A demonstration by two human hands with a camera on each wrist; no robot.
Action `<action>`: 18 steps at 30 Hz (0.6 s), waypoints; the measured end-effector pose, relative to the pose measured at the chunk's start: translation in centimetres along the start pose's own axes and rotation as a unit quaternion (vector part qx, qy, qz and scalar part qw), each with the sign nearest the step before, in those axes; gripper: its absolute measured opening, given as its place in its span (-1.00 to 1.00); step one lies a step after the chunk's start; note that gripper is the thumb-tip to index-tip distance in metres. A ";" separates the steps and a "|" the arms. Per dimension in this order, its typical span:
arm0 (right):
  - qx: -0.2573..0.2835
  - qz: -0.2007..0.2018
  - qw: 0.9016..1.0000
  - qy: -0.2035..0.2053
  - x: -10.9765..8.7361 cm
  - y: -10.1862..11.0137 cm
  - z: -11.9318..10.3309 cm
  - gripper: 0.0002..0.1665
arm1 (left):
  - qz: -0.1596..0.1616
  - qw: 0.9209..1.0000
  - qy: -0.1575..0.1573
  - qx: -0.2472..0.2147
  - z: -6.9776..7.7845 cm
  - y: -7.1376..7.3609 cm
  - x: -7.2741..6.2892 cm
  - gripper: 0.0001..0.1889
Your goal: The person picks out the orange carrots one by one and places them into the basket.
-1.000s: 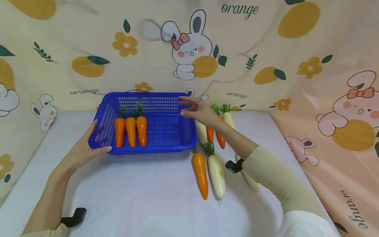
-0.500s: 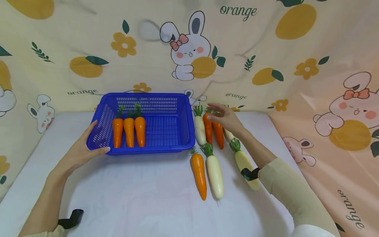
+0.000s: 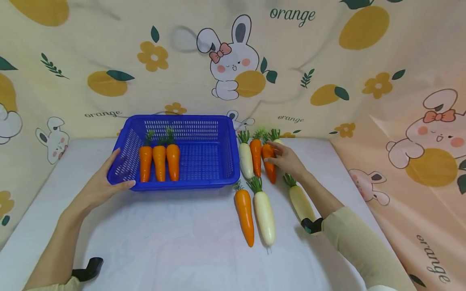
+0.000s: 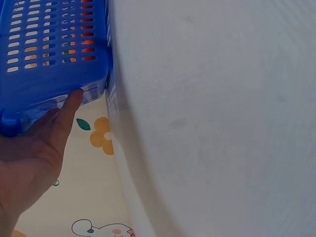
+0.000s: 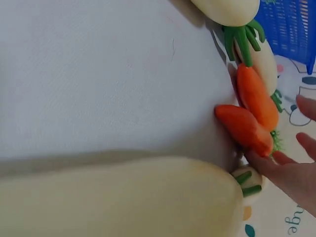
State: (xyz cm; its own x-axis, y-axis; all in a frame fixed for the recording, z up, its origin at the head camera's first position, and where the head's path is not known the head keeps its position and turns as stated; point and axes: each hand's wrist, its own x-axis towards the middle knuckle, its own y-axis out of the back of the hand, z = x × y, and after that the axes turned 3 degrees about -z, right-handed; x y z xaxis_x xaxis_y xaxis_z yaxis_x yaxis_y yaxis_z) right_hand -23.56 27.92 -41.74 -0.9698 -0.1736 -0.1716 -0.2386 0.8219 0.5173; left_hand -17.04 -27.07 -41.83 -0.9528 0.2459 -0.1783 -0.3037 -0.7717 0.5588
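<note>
My left hand (image 3: 96,184) holds the left front corner of a blue plastic basket (image 3: 189,185), thumb against its front and fingers along its left side. In the left wrist view the thumb presses the basket wall (image 4: 59,79). Three orange carrots (image 3: 159,163) with green tops lie in the basket's left half. My right hand (image 3: 288,161) is over an orange carrot (image 3: 269,171) on the table, right of the basket. In the right wrist view its thumb is at that carrot (image 5: 242,126), while the other fingers are spread, apart from it.
Beside the basket lie a white radish (image 3: 246,159) and another carrot (image 3: 256,157). A further radish (image 3: 277,137) is partly behind my right hand. Nearer are a carrot (image 3: 245,216), a radish (image 3: 265,218) and a radish (image 3: 301,202) under my right forearm. A printed cloth (image 3: 291,52) hangs behind.
My right hand has moved from over the basket's right end rightward, then down to the carrot on the table. The left hand stays on the basket corner.
</note>
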 end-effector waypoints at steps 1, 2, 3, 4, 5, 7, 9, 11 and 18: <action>0.001 0.002 1.000 -0.003 0.1 -0.1 0.0 -0.18 | 0.000 1.000 0.000 -0.001 0.0 0.0 0.0 0.12; 0.003 0.003 1.000 -0.005 0.2 -0.1 0.0 -0.18 | 0.001 1.000 0.001 -0.001 0.0 0.0 0.0 0.12; 0.001 0.006 1.000 -0.007 0.3 -0.1 0.1 -0.17 | 0.001 1.000 0.003 -0.001 0.0 0.1 0.0 0.12; -0.002 0.007 1.000 -0.007 0.4 -0.2 0.1 -0.17 | 0.000 1.000 0.004 -0.001 0.0 0.1 0.0 0.12; -0.005 0.010 1.000 -0.009 0.4 -0.2 0.1 -0.16 | 0.000 1.000 0.006 -0.001 -0.1 0.1 0.1 0.12; -0.020 0.021 0.999 -0.013 0.7 -0.4 0.2 -0.16 | 0.001 1.000 0.007 -0.001 -0.1 0.1 0.1 0.12; -0.043 0.035 0.998 -0.021 1.0 -0.6 0.3 -0.14 | 0.002 1.000 0.007 -0.002 -0.1 0.1 0.1 0.12; -0.066 0.047 0.996 -0.031 1.3 -0.8 0.6 -0.12 | 0.003 1.000 0.008 -0.002 -0.1 0.1 0.1 0.12; -0.072 0.037 0.996 -0.049 2.2 -1.4 1.0 -0.01 | 0.001 1.000 0.008 -0.004 0.2 0.0 -0.1 0.12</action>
State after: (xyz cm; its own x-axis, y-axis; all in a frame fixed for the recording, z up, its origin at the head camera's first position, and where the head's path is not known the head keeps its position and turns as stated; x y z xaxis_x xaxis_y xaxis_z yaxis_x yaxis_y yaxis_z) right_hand -25.31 26.93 -43.69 -0.9770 -0.0557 -0.2058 -0.1782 0.7430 0.6451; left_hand -16.99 -26.99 -41.62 -0.9535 0.2340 -0.1902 -0.3010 -0.7766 0.5534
